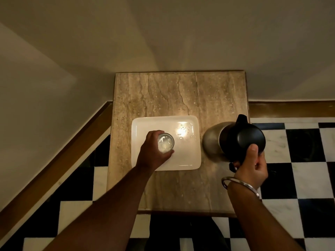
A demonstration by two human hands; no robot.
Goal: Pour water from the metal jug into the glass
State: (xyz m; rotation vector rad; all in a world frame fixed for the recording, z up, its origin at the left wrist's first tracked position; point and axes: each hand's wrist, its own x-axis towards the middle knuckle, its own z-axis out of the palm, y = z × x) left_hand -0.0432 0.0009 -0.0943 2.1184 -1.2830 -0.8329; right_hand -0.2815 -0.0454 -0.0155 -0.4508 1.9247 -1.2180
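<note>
A clear glass [165,142] stands upright on a white rectangular tray [188,156], near the tray's left side. My left hand [154,154] is wrapped around the glass from the left and below. To the right of the tray, the metal jug [213,140] with a black lid [248,138] and black spout rests on the stone table top. My right hand [251,167] grips the jug's black handle at its near side, thumb up against the lid. A metal bangle sits on that wrist. The jug looks upright.
The small stone table top [163,96] stands against a pale wall, with edges close on both sides. Water droplets [184,131] and a light reflection lie on the tray's right part. A black-and-white checkered floor [299,160] surrounds the table.
</note>
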